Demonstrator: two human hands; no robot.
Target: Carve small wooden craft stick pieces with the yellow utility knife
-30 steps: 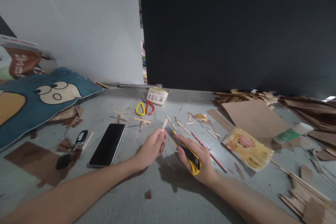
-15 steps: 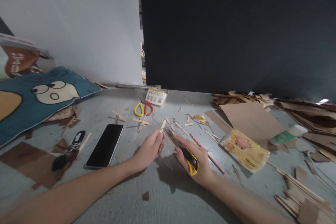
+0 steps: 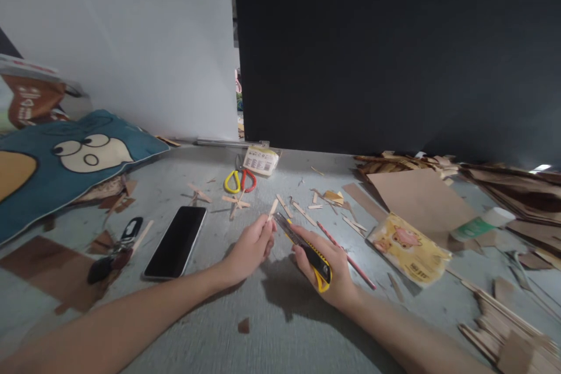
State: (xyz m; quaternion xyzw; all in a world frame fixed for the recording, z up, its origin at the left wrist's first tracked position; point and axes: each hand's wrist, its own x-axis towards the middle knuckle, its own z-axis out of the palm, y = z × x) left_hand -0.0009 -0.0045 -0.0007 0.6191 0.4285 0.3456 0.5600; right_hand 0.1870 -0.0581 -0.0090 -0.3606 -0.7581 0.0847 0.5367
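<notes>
Pinched in my left hand (image 3: 249, 249) is a flat wooden craft stick (image 3: 273, 208), its pale end poking up past the fingertips. My right hand (image 3: 335, 272) is wrapped round a yellow and black utility knife (image 3: 312, 256), whose blade points up and left, close beside the stick. Whether the blade touches the wood I cannot tell. Just beyond my hands lie several cut stick pieces (image 3: 303, 213) and a small crossed-stick shape (image 3: 236, 203). A red pencil (image 3: 363, 273) rests partly behind my right hand.
Scissors (image 3: 240, 181) with yellow and red handles lie beside a tissue pack (image 3: 260, 161). A phone (image 3: 176, 243) and keys (image 3: 114, 257) are on the left, below a blue cushion (image 3: 87, 158). A yellow pack (image 3: 409, 250), a glue stick (image 3: 482, 225) and cardboard (image 3: 421, 196) occupy the right.
Almost nothing differs. Both hands stay in place with the stick and the knife, and the view has shifted very slightly.
</notes>
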